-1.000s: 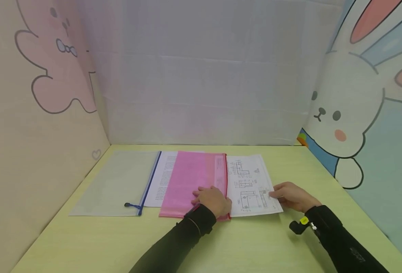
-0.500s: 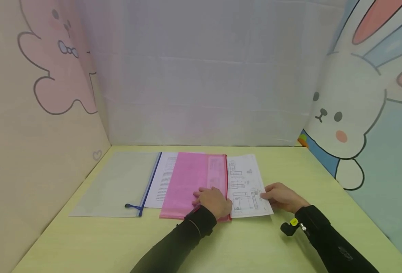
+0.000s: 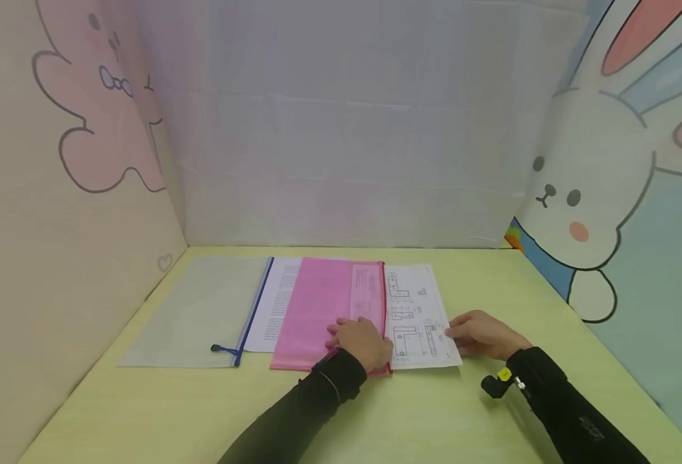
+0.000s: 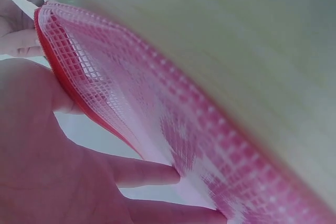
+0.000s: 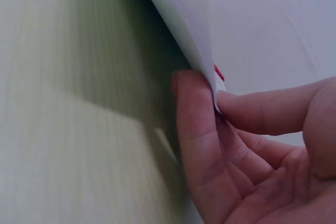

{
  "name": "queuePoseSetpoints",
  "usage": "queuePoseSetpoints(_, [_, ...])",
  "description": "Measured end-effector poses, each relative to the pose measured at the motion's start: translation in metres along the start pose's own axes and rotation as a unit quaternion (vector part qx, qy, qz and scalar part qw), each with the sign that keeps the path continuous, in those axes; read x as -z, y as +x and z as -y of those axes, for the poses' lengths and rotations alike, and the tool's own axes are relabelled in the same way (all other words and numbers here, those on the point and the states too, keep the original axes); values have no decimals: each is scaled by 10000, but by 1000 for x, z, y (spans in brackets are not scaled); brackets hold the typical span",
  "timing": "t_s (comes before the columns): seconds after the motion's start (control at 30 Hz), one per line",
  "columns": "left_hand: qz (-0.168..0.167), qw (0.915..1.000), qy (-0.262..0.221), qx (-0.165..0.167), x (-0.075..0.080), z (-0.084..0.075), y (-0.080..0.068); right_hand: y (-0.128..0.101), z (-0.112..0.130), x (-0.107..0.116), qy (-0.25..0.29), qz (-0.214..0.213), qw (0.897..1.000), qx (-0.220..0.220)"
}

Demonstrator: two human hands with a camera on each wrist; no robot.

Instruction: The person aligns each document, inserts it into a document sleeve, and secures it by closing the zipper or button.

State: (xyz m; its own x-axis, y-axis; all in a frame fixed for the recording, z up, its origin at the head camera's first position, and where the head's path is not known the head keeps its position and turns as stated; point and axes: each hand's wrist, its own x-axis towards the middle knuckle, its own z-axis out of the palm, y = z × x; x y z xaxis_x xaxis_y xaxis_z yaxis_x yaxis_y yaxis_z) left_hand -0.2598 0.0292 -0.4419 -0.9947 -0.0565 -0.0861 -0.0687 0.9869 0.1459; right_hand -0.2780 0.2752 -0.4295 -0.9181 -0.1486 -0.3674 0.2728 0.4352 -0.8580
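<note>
Pouch (image 3: 316, 309), lower centre of frame, apparently kept from sliding by the left hand (image 3: 362, 341), fingers extended, while the right hand (image 3: 484, 335) pinches the sheet (image 3: 419, 319) by its edge.

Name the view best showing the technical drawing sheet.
Head: the technical drawing sheet shows its printed face. Right wrist shows only a plain part pinched by the right hand; left wrist doesn't show it clearly.
</note>
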Motion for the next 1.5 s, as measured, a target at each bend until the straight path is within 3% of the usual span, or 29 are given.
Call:
queuePoseSetpoints(0.3, [46,10000,27,-12,8,0,-5,4,0,-3,-37,-134,9999,0])
queuePoseSetpoints(0.83, [7,9998,144,143,6,-3,-6,12,15,-25,-423,-162,9989,93])
queuePoseSetpoints(1.27, [-8,9998,163,64,0,-1,-3,14,7,-21,-190,-213,9996,27])
queuePoseSetpoints(1.5, [-51,9998,183,50,1,-2,-3,15,11,-22,-413,-353,9985,68])
